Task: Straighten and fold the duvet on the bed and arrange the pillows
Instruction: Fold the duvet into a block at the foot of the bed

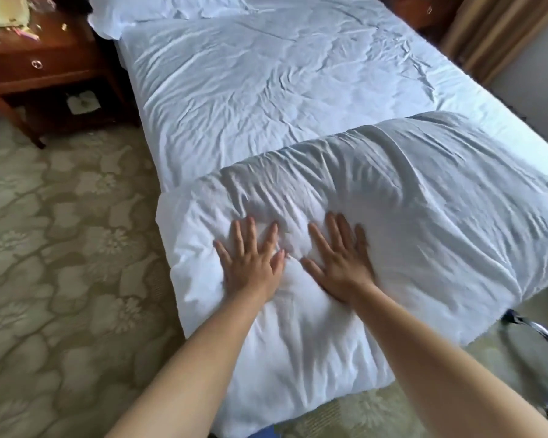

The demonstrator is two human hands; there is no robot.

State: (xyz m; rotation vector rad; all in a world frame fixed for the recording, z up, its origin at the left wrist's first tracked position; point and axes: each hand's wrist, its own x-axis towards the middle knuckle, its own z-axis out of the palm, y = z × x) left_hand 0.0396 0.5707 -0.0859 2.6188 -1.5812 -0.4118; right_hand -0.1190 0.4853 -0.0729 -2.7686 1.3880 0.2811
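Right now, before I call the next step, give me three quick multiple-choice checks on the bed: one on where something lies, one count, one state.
1. Where does the folded duvet lie?
A. Across the foot end of the bed
B. On the carpet
C. On the nightstand

2. How many hands press on the duvet?
A. None
B. One
C. Two

3. How do the fingers of both hands lie?
A. Curled into fists
B. Spread flat
C. Pinching a corner

Key: 1 A, the bulky fold sits on the near end, with bare sheet beyond and the pillow at the far end. 2 C, the left hand and right hand both rest on it. 3 B, all fingers are straight and splayed on the fabric.
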